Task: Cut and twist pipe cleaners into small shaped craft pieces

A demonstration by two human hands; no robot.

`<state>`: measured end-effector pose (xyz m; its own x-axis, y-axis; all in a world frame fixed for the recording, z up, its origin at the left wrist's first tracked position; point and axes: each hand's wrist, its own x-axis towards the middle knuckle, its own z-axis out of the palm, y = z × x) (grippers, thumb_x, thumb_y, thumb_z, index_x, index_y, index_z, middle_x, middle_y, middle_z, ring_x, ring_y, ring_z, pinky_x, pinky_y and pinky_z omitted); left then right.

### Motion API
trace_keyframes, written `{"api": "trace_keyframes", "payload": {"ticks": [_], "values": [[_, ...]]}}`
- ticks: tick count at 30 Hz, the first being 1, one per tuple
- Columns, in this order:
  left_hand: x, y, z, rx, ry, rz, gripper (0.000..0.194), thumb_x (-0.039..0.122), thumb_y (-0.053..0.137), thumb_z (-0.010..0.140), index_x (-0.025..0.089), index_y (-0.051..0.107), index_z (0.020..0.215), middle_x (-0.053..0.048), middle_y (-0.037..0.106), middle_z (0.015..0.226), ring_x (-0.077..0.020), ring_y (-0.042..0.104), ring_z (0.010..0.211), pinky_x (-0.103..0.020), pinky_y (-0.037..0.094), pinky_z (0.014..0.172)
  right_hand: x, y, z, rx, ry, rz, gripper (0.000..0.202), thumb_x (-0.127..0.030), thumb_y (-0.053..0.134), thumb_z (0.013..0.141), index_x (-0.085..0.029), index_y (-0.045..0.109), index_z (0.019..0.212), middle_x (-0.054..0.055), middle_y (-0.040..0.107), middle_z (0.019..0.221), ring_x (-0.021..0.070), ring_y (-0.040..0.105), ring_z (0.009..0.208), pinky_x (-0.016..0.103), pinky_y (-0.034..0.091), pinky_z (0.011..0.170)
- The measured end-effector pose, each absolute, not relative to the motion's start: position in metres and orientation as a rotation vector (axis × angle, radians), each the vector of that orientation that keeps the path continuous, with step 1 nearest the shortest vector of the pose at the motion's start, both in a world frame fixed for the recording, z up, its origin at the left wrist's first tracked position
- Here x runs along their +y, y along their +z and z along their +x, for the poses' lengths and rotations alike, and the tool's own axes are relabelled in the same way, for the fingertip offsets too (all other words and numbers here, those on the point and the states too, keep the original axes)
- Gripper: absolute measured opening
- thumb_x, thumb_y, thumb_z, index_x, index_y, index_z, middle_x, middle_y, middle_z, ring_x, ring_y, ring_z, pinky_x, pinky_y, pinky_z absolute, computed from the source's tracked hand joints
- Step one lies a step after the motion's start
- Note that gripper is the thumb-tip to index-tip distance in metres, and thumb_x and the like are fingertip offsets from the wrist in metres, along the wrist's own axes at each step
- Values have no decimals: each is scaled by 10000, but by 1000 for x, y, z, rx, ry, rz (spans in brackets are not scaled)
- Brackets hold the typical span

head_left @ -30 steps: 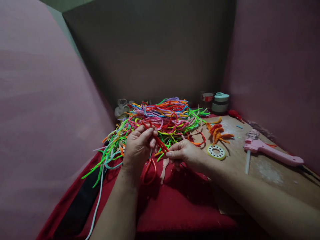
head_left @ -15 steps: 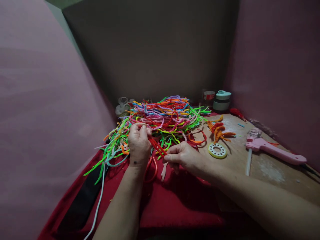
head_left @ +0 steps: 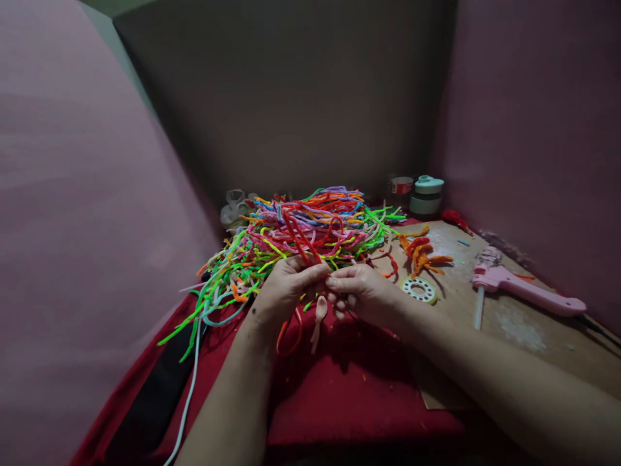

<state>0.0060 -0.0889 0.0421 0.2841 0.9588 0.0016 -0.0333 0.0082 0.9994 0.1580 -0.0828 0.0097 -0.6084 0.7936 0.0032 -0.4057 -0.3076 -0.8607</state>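
Red pipe cleaners (head_left: 301, 244) rise in a bent loop from between my two hands. My left hand (head_left: 294, 285) is closed, pinching them between thumb and fingers. Close against it, my right hand (head_left: 359, 287) pinches the lower end, which is mostly hidden by the fingertips. Behind both hands lies a big heap of multicoloured pipe cleaners (head_left: 334, 207). Below the hands, on the red cloth (head_left: 339, 401), are the orange-red handle of scissors (head_left: 290, 333) and a small pale pink twisted piece (head_left: 319, 320).
On the brown board (head_left: 485, 349) at right lie a pink glue gun (head_left: 528, 291), a white tape roll (head_left: 419, 291) and an orange pipe-cleaner piece (head_left: 424, 255). A teal-lidded jar (head_left: 427, 194) stands behind. A black flat object (head_left: 150, 401) and white cable (head_left: 190, 395) are at left.
My left hand has slid down along the red pipe cleaners to meet my right hand. Their loop now stands up above the hands, where before they were stretched between them.
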Motion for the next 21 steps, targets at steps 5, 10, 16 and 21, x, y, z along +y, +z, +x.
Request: {"api": "trace_keyframes", "payload": {"ticks": [5,10,16,21], "values": [[-91,46,6,1010,1041,1288,244,343,676,670,115,590,683,1,542,517,-61,458,407,-172,298,387,-81,10,164,-910,2302,-410,251,-195,420,837,-54,615,765,49,584,564,103,509,433,249,438,441],[-94,48,7,1001,1065,1300,235,335,658,694,131,548,659,29,469,477,-53,431,398,-166,266,381,-87,14,166,-777,2485,-369,312,-234,373,864,-62,606,750,28,533,541,82,467,432,222,394,442],[-96,48,11,1021,1124,1261,226,330,659,687,142,538,658,38,456,495,-53,442,406,-164,283,388,-88,12,162,-794,2401,-369,192,-222,497,818,-78,607,753,1,505,531,62,435,446,185,334,426],[-96,47,16,1017,1192,1226,237,329,658,688,152,506,643,63,393,459,-57,439,388,-158,258,362,-87,11,158,-810,2320,-357,164,-208,519,809,-87,607,740,-15,494,502,54,417,417,183,343,418]]}}
